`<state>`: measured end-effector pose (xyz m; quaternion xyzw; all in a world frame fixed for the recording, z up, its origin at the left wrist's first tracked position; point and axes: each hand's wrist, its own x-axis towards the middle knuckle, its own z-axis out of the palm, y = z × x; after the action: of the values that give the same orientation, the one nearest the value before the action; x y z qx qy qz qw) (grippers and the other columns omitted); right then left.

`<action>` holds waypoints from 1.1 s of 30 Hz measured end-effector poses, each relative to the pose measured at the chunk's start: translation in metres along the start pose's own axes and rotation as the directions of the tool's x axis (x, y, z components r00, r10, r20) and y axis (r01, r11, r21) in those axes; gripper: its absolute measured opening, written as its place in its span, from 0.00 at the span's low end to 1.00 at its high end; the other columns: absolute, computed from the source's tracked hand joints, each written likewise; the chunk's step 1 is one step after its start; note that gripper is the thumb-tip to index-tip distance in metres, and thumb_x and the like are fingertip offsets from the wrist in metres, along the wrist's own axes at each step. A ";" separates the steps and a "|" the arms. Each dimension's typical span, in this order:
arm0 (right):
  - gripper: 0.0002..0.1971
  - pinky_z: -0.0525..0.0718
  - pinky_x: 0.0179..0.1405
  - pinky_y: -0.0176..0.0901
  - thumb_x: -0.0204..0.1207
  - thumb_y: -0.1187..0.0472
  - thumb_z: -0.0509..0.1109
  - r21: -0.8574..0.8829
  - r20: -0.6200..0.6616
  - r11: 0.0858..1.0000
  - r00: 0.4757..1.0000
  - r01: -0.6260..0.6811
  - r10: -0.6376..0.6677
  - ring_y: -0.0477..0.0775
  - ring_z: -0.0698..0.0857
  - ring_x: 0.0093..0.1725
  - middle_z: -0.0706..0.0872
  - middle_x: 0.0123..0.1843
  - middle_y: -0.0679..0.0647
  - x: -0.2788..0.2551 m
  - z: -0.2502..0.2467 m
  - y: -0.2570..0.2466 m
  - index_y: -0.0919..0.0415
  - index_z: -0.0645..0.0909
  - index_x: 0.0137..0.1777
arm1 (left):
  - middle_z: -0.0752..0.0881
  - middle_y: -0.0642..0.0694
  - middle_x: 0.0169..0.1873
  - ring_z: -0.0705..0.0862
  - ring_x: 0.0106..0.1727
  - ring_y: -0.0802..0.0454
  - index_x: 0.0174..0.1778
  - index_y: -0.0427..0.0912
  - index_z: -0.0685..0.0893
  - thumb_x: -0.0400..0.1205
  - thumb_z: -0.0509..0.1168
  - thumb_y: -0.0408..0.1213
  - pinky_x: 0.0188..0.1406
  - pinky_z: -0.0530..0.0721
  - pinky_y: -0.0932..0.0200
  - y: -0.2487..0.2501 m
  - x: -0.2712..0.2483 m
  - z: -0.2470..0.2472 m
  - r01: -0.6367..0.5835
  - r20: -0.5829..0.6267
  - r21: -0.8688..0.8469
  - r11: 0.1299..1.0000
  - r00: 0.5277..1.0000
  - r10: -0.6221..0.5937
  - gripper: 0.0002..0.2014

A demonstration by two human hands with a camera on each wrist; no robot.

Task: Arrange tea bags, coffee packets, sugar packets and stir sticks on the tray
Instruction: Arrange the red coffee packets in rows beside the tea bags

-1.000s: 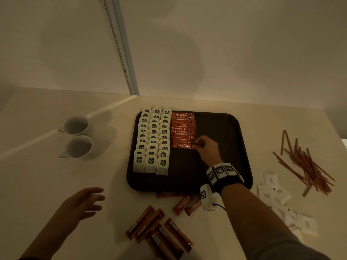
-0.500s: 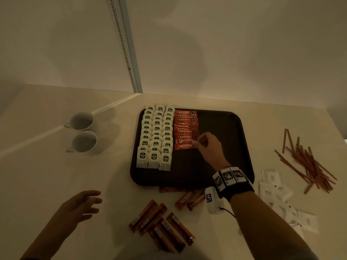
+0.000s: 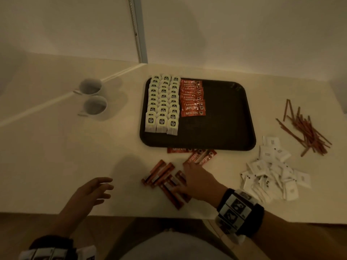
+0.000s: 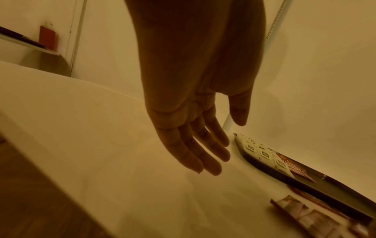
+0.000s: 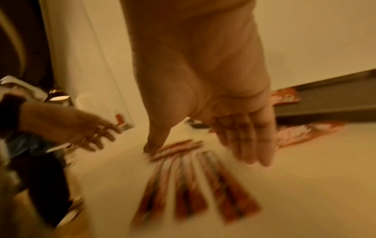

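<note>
A dark tray (image 3: 225,132) lies on the pale table. White tea bags (image 3: 163,104) fill its left side in three columns. Beside them runs a column of red coffee packets (image 3: 193,99). Loose coffee packets (image 3: 165,177) lie on the table in front of the tray. My right hand (image 3: 189,177) hovers over them with straight fingers (image 5: 252,145), holding nothing. My left hand (image 3: 93,188) hangs open above bare table to the left, empty in the left wrist view (image 4: 203,145). White sugar packets (image 3: 272,171) and brown stir sticks (image 3: 308,132) lie right of the tray.
Two white cups (image 3: 92,96) stand left of the tray. A wall with a vertical strip (image 3: 138,30) rises behind the table. The table's front edge (image 3: 131,215) runs just below my hands.
My right hand left the coffee column on the tray and came back toward me over the loose coffee packets. The left hand has barely moved.
</note>
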<state>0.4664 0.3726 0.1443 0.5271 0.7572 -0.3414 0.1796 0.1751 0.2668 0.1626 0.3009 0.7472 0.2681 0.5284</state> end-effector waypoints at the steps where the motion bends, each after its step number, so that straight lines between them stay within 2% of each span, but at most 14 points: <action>1: 0.52 0.77 0.67 0.57 0.63 0.28 0.69 -0.015 -0.009 1.000 1.000 -0.026 0.026 0.59 0.70 0.70 0.66 0.75 0.58 -0.004 0.011 -0.005 0.59 0.56 0.79 | 0.88 0.41 0.51 0.87 0.51 0.41 0.56 0.44 0.84 0.86 0.58 0.34 0.54 0.81 0.49 -0.006 -0.003 -0.002 0.003 0.004 0.003 1.000 1.000 -0.004 0.10; 3: 0.61 0.76 0.67 0.59 0.57 0.25 0.70 -0.068 -0.032 0.995 0.997 -0.066 0.064 0.62 0.66 0.73 0.60 0.77 0.60 -0.009 0.026 -0.014 0.58 0.46 0.82 | 0.88 0.40 0.51 0.86 0.51 0.40 0.56 0.43 0.84 0.86 0.57 0.33 0.53 0.81 0.48 -0.016 -0.009 -0.006 0.003 0.006 -0.004 1.000 1.000 -0.003 0.10; 5: 0.61 0.76 0.65 0.61 0.58 0.23 0.67 -0.150 -0.065 0.985 0.995 -0.082 0.073 0.64 0.64 0.73 0.56 0.79 0.61 -0.010 0.039 -0.024 0.56 0.43 0.82 | 0.87 0.39 0.51 0.86 0.51 0.38 0.57 0.41 0.83 0.86 0.57 0.32 0.53 0.80 0.47 -0.023 -0.014 -0.009 -0.004 0.003 -0.007 1.000 1.000 0.004 0.10; 7: 0.55 0.76 0.64 0.60 0.65 0.25 0.63 -0.215 -0.105 0.974 0.993 -0.073 0.051 0.65 0.64 0.73 0.54 0.80 0.62 -0.010 0.047 -0.029 0.55 0.43 0.82 | 0.87 0.40 0.52 0.86 0.51 0.38 0.59 0.40 0.83 0.86 0.57 0.32 0.52 0.81 0.48 -0.028 -0.019 -0.012 -0.011 0.001 -0.007 1.000 1.000 0.011 0.11; 10: 0.40 0.76 0.62 0.56 0.79 0.36 0.57 -0.251 -0.180 0.968 0.983 -0.007 -0.040 0.63 0.66 0.71 0.58 0.78 0.62 -0.010 0.056 -0.029 0.57 0.46 0.82 | 0.87 0.39 0.52 0.86 0.52 0.38 0.57 0.42 0.83 0.86 0.57 0.32 0.55 0.80 0.45 -0.035 -0.022 -0.016 -0.023 0.000 -0.015 1.000 1.000 0.023 0.11; 12: 0.33 0.76 0.62 0.54 0.84 0.44 0.52 -0.280 -0.195 0.958 0.974 0.059 -0.116 0.63 0.67 0.71 0.60 0.77 0.63 -0.009 0.059 -0.027 0.59 0.48 0.82 | 0.87 0.39 0.53 0.86 0.52 0.37 0.58 0.41 0.83 0.86 0.57 0.32 0.56 0.80 0.44 -0.038 -0.024 -0.017 -0.035 0.001 -0.020 0.999 0.999 0.035 0.11; 16: 0.24 0.76 0.62 0.49 0.87 0.56 0.49 -0.276 -0.225 0.948 0.949 0.158 -0.223 0.61 0.72 0.67 0.67 0.74 0.63 -0.007 0.057 -0.020 0.64 0.55 0.79 | 0.87 0.37 0.53 0.85 0.53 0.36 0.61 0.38 0.82 0.86 0.57 0.31 0.53 0.81 0.47 -0.039 -0.026 -0.018 -0.053 0.000 -0.030 0.998 0.999 0.053 0.12; 20: 0.19 0.76 0.60 0.44 0.86 0.59 0.51 -0.265 -0.244 0.937 0.924 0.229 -0.294 0.56 0.75 0.61 0.72 0.68 0.61 -0.006 0.052 -0.015 0.65 0.63 0.74 | 0.88 0.41 0.53 0.86 0.53 0.39 0.59 0.42 0.83 0.86 0.57 0.33 0.56 0.81 0.45 -0.036 -0.027 -0.019 -0.077 0.006 -0.028 0.997 0.997 0.077 0.11; 24: 0.18 0.77 0.62 0.44 0.86 0.58 0.53 -0.235 -0.216 0.949 0.941 0.209 -0.260 0.56 0.74 0.63 0.70 0.70 0.61 -0.005 0.048 -0.010 0.64 0.65 0.72 | 0.88 0.44 0.52 0.87 0.52 0.43 0.58 0.45 0.83 0.86 0.57 0.36 0.54 0.82 0.49 -0.030 -0.028 -0.020 -0.100 0.010 -0.018 0.995 0.995 0.100 0.11; 27: 0.20 0.74 0.68 0.46 0.86 0.56 0.53 -0.231 -0.175 0.958 0.961 0.171 -0.214 0.59 0.71 0.70 0.64 0.77 0.64 -0.005 0.042 -0.005 0.64 0.64 0.74 | 0.88 0.43 0.53 0.87 0.52 0.44 0.59 0.45 0.83 0.86 0.57 0.37 0.55 0.82 0.50 -0.020 -0.024 -0.017 -0.117 0.021 0.004 0.993 0.993 0.117 0.11; 29: 0.21 0.70 0.73 0.48 0.86 0.55 0.52 -0.169 -0.137 0.975 0.976 0.143 -0.167 0.60 0.68 0.75 0.60 0.80 0.65 -0.002 0.035 -0.003 0.64 0.63 0.75 | 0.87 0.43 0.52 0.87 0.52 0.44 0.59 0.45 0.83 0.86 0.57 0.37 0.54 0.82 0.52 -0.009 -0.019 -0.014 -0.137 0.028 0.019 0.990 0.990 0.137 0.11; 31: 0.20 0.72 0.71 0.47 0.87 0.57 0.52 -0.037 -0.113 0.995 0.989 0.093 -0.097 0.59 0.72 0.71 0.64 0.78 0.64 0.003 0.021 -0.004 0.65 0.63 0.75 | 0.87 0.44 0.52 0.87 0.51 0.45 0.58 0.46 0.83 0.86 0.58 0.37 0.52 0.82 0.55 0.004 -0.013 -0.011 -0.160 0.035 0.027 0.987 0.987 0.159 0.10; 33: 0.16 0.78 0.57 0.43 0.85 0.61 0.55 0.022 -0.097 0.995 0.991 0.095 -0.092 0.55 0.78 0.58 0.69 0.71 0.62 0.010 0.004 -0.009 0.65 0.67 0.70 | 0.87 0.45 0.51 0.87 0.51 0.46 0.56 0.47 0.83 0.86 0.59 0.37 0.51 0.82 0.56 0.018 -0.008 -0.008 -0.182 0.036 0.030 0.983 0.983 0.181 0.09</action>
<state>0.4540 0.3747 0.1381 0.5092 0.7841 -0.3340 0.1199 0.1723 0.2722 0.1828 0.3809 0.7120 0.2979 0.5092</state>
